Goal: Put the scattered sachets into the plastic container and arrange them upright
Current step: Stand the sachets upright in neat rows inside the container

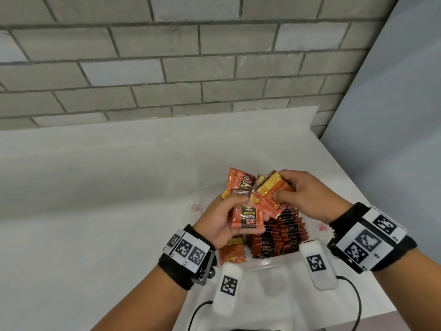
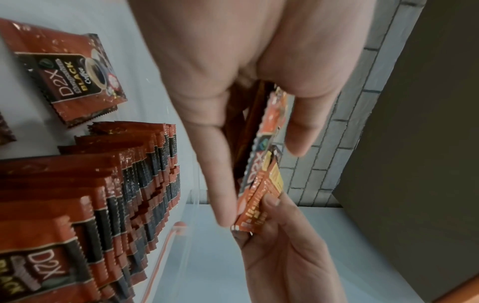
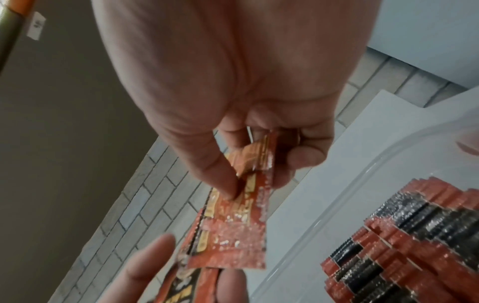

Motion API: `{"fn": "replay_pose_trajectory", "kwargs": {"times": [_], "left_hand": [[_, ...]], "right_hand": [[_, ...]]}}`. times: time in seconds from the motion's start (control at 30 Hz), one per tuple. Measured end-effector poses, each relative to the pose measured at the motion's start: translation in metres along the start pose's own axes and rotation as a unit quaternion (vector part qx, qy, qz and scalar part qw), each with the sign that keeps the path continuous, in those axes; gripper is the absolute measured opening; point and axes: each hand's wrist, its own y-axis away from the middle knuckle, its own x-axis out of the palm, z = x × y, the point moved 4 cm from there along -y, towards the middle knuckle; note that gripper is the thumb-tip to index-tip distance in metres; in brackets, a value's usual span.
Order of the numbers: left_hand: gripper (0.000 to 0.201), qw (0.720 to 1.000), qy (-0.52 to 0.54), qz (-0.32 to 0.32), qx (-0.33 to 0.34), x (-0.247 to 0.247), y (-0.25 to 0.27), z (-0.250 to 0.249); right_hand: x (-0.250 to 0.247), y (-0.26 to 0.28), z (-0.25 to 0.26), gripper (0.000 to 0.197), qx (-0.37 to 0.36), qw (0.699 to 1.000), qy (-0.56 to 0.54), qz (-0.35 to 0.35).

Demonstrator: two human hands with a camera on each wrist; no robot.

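Both hands hold a fanned bunch of red and orange coffee sachets [image 1: 253, 199] above the clear plastic container [image 1: 274, 262]. My left hand [image 1: 224, 218] grips the lower sachets [image 2: 264, 164] between thumb and fingers. My right hand [image 1: 303, 194] pinches the upper sachets [image 3: 249, 184] at their top edge. Inside the container, rows of sachets [image 1: 279, 235] stand upright, packed together [image 2: 108, 184] [image 3: 414, 235]. One sachet [image 1: 232, 250] lies flat at the container's left side [image 2: 70, 75].
The container sits on a white table [image 1: 95, 187] against a grey brick wall [image 1: 167, 68]. The table's right edge [image 1: 358, 187] runs close to the container. Black cables [image 1: 355, 297] trail near the front edge.
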Motion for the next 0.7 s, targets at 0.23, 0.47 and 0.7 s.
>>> {"fn": "replay_pose_trajectory", "kwargs": {"times": [0.23,0.47,0.7], "left_hand": [[0.040,0.998,0.051,-0.004,0.025,-0.006,0.003,-0.003],[0.039,0.996,-0.012,-0.056,0.068,-0.004,0.001,-0.002],[0.028,0.994,0.030,-0.099,0.038,-0.013,0.001,-0.006]], "right_hand": [[0.007,0.000,-0.010,0.018,0.081,0.991,-0.106,-0.014],[0.033,0.002,-0.015,0.020,0.103,0.973,-0.206,-0.010],[0.028,0.002,-0.019,0.020,0.106,0.955,-0.269,-0.064]]}}
